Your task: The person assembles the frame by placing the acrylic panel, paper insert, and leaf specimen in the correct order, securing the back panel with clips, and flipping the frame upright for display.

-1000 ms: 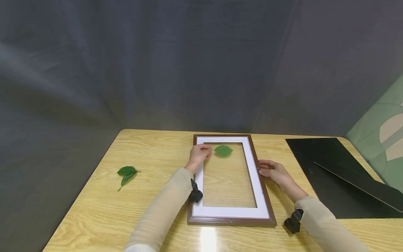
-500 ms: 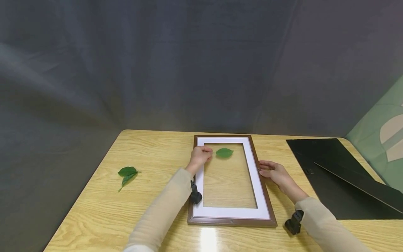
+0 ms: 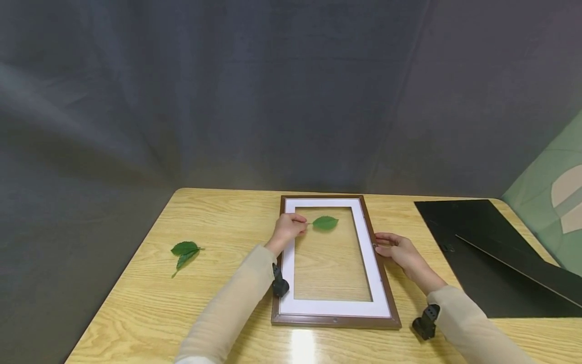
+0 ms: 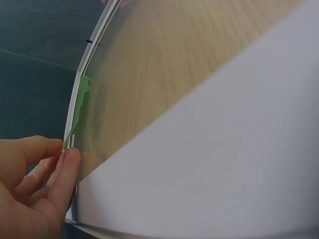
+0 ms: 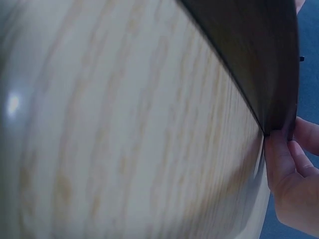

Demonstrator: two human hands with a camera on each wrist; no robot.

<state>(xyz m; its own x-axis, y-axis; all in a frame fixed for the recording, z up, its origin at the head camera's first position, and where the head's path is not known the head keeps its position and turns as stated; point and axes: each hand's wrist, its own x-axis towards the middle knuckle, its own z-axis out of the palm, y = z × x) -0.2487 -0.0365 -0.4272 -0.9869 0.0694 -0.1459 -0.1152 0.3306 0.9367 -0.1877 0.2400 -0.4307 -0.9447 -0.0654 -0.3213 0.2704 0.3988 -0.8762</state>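
And I'm pinching the green leaf (image 3: 325, 223) by its stem with my left hand (image 3: 289, 230) over the frame's (image 3: 336, 320) opening, my right hand (image 3: 402, 254) gripping the frame's side, seemingly positioning the leaf, the next move probably calling for a gentle release.

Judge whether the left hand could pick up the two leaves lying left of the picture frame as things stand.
Probably not straight away: the left hand pinches another green leaf. The way over the wood-grain tabletop to the leaf pair looks free, though, so setting that leaf down first would likely suffice.
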